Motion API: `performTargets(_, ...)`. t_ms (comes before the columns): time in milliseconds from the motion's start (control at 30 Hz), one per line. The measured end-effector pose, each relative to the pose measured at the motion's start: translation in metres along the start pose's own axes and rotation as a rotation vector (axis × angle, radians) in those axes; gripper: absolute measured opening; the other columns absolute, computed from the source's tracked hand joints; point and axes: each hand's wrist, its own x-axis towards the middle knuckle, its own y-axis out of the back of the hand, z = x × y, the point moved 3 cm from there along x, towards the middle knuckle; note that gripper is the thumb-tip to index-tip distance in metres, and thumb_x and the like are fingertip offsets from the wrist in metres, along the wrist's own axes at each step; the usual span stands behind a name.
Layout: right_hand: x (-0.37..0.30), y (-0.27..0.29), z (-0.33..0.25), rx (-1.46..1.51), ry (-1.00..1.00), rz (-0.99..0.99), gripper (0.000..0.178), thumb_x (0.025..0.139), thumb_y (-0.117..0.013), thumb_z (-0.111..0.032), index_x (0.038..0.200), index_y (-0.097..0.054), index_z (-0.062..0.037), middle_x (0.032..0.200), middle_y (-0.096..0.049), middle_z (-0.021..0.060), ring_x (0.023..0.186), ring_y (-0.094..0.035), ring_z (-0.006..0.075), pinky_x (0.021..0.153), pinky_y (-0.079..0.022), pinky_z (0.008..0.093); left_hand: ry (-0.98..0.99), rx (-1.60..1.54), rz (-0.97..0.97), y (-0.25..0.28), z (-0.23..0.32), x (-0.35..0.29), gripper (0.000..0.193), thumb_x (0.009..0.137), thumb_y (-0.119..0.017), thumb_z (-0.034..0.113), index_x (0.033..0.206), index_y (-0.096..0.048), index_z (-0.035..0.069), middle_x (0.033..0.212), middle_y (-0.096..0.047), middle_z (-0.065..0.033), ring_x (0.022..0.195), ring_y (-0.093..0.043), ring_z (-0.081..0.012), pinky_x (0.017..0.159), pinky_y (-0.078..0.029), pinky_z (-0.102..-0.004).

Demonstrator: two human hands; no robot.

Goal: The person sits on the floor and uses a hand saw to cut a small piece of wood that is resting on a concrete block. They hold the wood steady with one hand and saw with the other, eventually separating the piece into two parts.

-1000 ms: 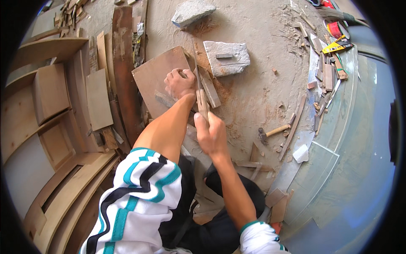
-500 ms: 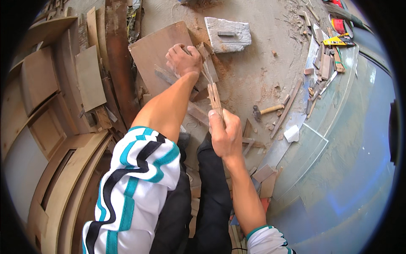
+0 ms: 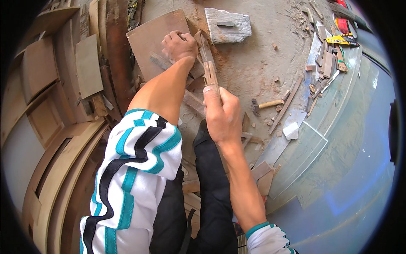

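Note:
My right hand [image 3: 222, 112] is wrapped round the wooden handle of a hand saw [image 3: 209, 75], whose thin blade points away from me. The blade lies beside a narrow wood block [image 3: 206, 51] near the right edge of a brown board [image 3: 148, 36]. On that board, to the left of the blade, my left hand [image 3: 179, 47] presses down with curled fingers round a small piece of wood, which the hand mostly hides. A greyish wooden strip [image 3: 159, 61] sticks out beneath my left wrist.
A white foam slab [image 3: 228, 34] with a small grey bar [image 3: 226, 24] on it lies ahead. To the right are a hammer [image 3: 266, 104], a long wood strip [image 3: 287, 106], scrap wood [image 3: 327, 63] and glass sheets [image 3: 338, 144]. Boards and panels [image 3: 89, 67] lean at the left.
My right hand and the saw have moved forward, closer to my left hand. My left hand keeps its place on the board, while the whole view has shifted slightly.

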Motion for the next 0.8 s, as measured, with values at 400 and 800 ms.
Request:
performTargets(400,-0.078,0.021,-0.008,-0.047,-0.111,0.020,0.034,0.097,-0.054,-0.024,0.072,-0.052,-0.0008,0.056,-0.048,0.0128,0.050,-0.045,0.0216,0.051,-0.037,0.0369,0.060,0.012,-0.082,0.002,0.002,-0.006,0.031,0.088,-0.052,0.032,0.108,-0.066,0.012,0.119,-0.061,-0.0099,0.122,-0.050,-0.0303,0.102,-0.037,-0.0482)
performTargets(800,-0.008,-0.012,-0.017,-0.021,-0.142,0.087,0.041,0.099,-0.052,-0.027,0.072,-0.051,0.0033,0.060,-0.053,0.0211,0.053,-0.051,0.0311,0.055,-0.040,0.0439,0.008,-0.048,-0.084,0.002,-0.005,0.000,0.029,0.083,-0.057,0.025,0.108,-0.064,0.012,0.117,-0.060,-0.0097,0.120,-0.049,-0.0308,0.098,-0.038,-0.0524)
